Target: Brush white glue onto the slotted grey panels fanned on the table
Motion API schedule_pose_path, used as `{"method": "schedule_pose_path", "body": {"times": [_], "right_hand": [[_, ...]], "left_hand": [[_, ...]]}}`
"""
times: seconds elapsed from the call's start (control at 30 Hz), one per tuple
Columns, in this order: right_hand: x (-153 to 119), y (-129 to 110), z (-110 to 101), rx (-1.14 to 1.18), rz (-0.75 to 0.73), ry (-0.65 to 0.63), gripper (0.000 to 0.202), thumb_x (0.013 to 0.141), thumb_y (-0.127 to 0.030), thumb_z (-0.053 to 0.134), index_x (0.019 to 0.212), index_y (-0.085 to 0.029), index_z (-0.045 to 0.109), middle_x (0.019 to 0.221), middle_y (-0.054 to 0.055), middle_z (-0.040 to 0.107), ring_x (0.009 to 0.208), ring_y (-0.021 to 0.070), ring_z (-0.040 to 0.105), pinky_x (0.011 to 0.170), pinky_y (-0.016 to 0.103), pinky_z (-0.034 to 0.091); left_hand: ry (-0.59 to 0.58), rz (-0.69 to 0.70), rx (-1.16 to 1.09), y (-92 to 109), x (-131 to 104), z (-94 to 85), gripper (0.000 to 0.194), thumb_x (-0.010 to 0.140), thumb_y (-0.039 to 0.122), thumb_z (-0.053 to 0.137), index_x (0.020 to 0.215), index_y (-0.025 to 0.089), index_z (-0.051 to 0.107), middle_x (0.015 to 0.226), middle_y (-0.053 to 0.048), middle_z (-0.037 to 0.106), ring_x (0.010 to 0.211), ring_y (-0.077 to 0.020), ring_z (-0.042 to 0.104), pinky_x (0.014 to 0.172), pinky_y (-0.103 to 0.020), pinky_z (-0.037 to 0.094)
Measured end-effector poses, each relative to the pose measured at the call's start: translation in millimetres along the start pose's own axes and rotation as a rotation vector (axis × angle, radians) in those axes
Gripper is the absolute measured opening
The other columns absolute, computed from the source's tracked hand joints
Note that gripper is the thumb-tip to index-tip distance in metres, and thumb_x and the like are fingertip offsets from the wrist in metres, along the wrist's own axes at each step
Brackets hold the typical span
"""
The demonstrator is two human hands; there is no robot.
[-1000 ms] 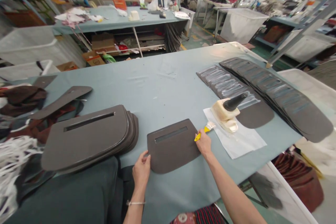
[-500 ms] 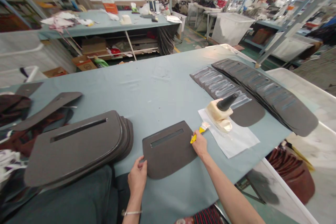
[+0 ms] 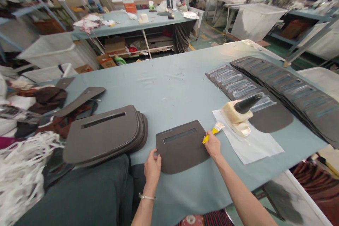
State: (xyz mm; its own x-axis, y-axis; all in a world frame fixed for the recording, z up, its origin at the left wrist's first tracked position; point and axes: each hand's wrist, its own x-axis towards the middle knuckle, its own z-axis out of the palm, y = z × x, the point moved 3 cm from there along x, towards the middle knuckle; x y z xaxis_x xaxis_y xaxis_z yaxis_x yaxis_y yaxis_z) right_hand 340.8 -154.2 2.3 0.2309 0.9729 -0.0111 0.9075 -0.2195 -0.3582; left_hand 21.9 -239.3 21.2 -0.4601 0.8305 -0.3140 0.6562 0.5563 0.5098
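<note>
A dark grey panel (image 3: 182, 153) with a long slot lies flat in front of me. My left hand (image 3: 153, 166) is at its left edge, fingers bent and slightly apart, holding nothing. At the panel's right edge, my right hand (image 3: 213, 144) is closed round a yellow brush (image 3: 213, 134), whose bristles are coated white and point away from the panel. Just beyond the brush, a cream bottle with a black nozzle (image 3: 237, 111) rests on a white sheet (image 3: 261, 150). Left of the panel stands a stack of similar slotted panels (image 3: 106, 137).
Overlapping panels with white streaks (image 3: 235, 84) spread across the right side of the blue-green table (image 3: 148, 91). Dark cloth (image 3: 90, 190) and white strips (image 3: 21, 169) lie at the left. Another table (image 3: 122, 24) and people are farther back.
The view has turned left, so the table's things appear farther right. Both hands stay at the panel's edges, and the brush is still in my right hand. A person now shows at the back left.
</note>
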Motion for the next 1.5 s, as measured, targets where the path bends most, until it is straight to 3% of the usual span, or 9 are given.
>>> {"method": "schedule_pose_path", "body": {"times": [0.17, 0.33, 0.57, 0.7, 0.9, 1.17, 1.33, 1.5], "right_hand": [[1, -2, -1, -0.025, 0.008, -0.032, 0.006, 0.085, -0.021, 0.053, 0.090, -0.019, 0.051, 0.068, -0.002, 0.052, 0.058, 0.0108, 0.042, 0.054, 0.024, 0.018], [-1, -5, -4, -0.097, 0.004, -0.071, 0.007, 0.088, -0.023, 0.052, 0.093, -0.020, 0.051, 0.074, 0.000, 0.054, 0.061, 0.0114, 0.045, 0.054, 0.024, 0.019], [-5, -5, -14, -0.183, -0.019, 0.052, 0.018, 0.085, -0.030, 0.061, 0.094, -0.020, 0.050, 0.090, 0.007, 0.054, 0.086, 0.0182, 0.049, 0.061, 0.024, 0.027], [-1, -4, -16, -0.163, -0.022, 0.005, 0.017, 0.084, -0.028, 0.062, 0.092, -0.019, 0.050, 0.085, 0.005, 0.056, 0.082, 0.0176, 0.051, 0.062, 0.024, 0.029], [2, -8, -14, -0.192, 0.141, -0.086, 0.018, 0.086, -0.029, 0.059, 0.099, -0.019, 0.050, 0.083, 0.006, 0.058, 0.072, 0.0176, 0.057, 0.057, 0.025, 0.028], [0, -8, -8, -0.131, 0.228, -0.084, 0.015, 0.087, -0.024, 0.054, 0.100, -0.019, 0.049, 0.082, 0.006, 0.056, 0.064, 0.0161, 0.055, 0.053, 0.025, 0.025], [7, -8, 6, -0.040, 0.029, 0.072, 0.007, 0.089, -0.021, 0.051, 0.095, -0.018, 0.050, 0.080, 0.003, 0.052, 0.063, 0.0128, 0.048, 0.053, 0.023, 0.023], [49, -18, 16, -0.038, -0.126, 0.191, 0.006, 0.089, -0.021, 0.051, 0.092, -0.016, 0.052, 0.080, 0.003, 0.049, 0.062, 0.0124, 0.044, 0.054, 0.022, 0.023]], "left_hand": [[-0.007, 0.003, 0.028, 3, -3, -0.6, 0.032, 0.084, 0.031, 0.047, 0.114, 0.024, 0.054, 0.081, -0.003, 0.064, 0.070, -0.0167, 0.057, 0.060, -0.026, 0.035], [0.090, 0.038, 0.135, 0, -5, 0.0, 0.033, 0.085, 0.037, 0.047, 0.115, 0.025, 0.055, 0.099, -0.008, 0.055, 0.081, -0.0184, 0.056, 0.064, -0.028, 0.040], [0.138, 0.147, 0.162, -5, -5, 7.4, 0.033, 0.088, 0.034, 0.042, 0.116, 0.022, 0.053, 0.100, -0.008, 0.052, 0.083, -0.0183, 0.054, 0.068, -0.030, 0.042], [0.165, 0.181, 0.168, -6, -4, 10.9, 0.031, 0.088, 0.032, 0.042, 0.114, 0.020, 0.053, 0.100, -0.008, 0.052, 0.084, -0.0186, 0.053, 0.070, -0.030, 0.042], [0.195, 0.171, 0.180, -2, -5, 10.4, 0.033, 0.087, 0.032, 0.043, 0.115, 0.016, 0.049, 0.102, -0.010, 0.053, 0.092, -0.0213, 0.054, 0.079, -0.033, 0.044], [0.220, 0.181, 0.172, -4, -4, 11.3, 0.031, 0.087, 0.032, 0.042, 0.113, 0.016, 0.049, 0.103, -0.011, 0.053, 0.092, -0.0210, 0.054, 0.079, -0.033, 0.044], [0.257, 0.206, 0.111, -2, 7, 10.1, 0.030, 0.087, 0.033, 0.044, 0.113, 0.017, 0.049, 0.103, -0.009, 0.052, 0.091, -0.0200, 0.053, 0.079, -0.035, 0.045], [0.280, 0.256, 0.023, 29, 48, 4.0, 0.028, 0.086, 0.029, 0.045, 0.109, 0.015, 0.050, 0.099, -0.011, 0.052, 0.089, -0.0221, 0.052, 0.078, -0.038, 0.045]]}}
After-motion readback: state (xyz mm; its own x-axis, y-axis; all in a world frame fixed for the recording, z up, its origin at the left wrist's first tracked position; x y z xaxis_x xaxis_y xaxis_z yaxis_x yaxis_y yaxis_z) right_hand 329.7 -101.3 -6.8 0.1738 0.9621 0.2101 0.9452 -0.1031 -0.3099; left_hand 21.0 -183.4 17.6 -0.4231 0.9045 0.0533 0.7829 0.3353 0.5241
